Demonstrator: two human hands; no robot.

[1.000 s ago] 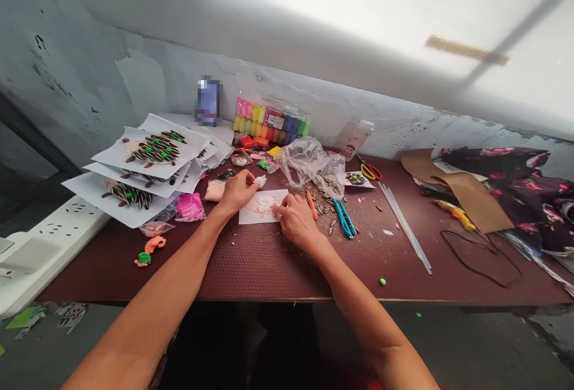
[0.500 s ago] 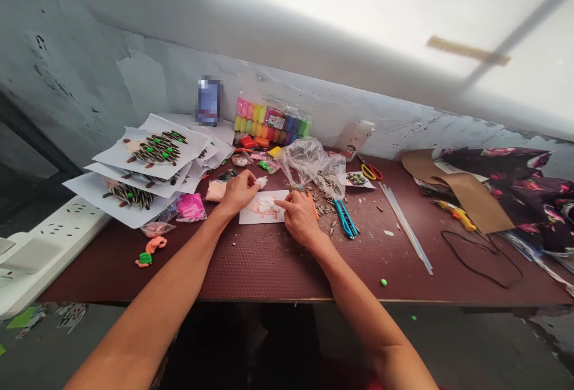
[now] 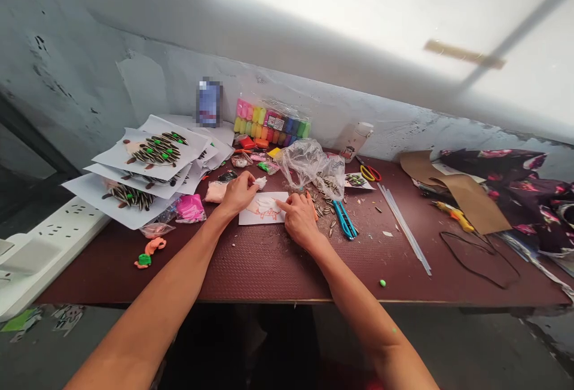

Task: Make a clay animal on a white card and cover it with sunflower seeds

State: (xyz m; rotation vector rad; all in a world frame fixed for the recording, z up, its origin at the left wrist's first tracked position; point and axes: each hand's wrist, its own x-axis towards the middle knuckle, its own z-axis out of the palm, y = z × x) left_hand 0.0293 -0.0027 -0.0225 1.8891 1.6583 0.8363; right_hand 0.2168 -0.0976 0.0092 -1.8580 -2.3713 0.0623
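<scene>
A white card [image 3: 255,218] with an orange animal outline and a pale layer inside it lies on the dark red table. My left hand [image 3: 241,191] is closed at the card's upper left, its fingertips pinching a small white lump [image 3: 260,182]. My right hand [image 3: 299,213] rests at the card's right edge, index finger reaching onto the pale layer. The other right fingers are bent, near something orange that they partly cover. Pale pink clay [image 3: 216,191] in a bag sits left of my left hand.
Stacked papers with seed hedgehogs [image 3: 156,152] and a white power strip [image 3: 58,240] are at left. Behind stand colourful clay packs [image 3: 271,124] and a bottle [image 3: 356,140]. At right are a blue cutter [image 3: 344,220], scissors [image 3: 370,173], clear sticks [image 3: 406,228] and a yellow glue gun [image 3: 455,215].
The right index finger has shifted very slightly on the pale layer. My left hand keeps its pinch, and the view has moved a little.
</scene>
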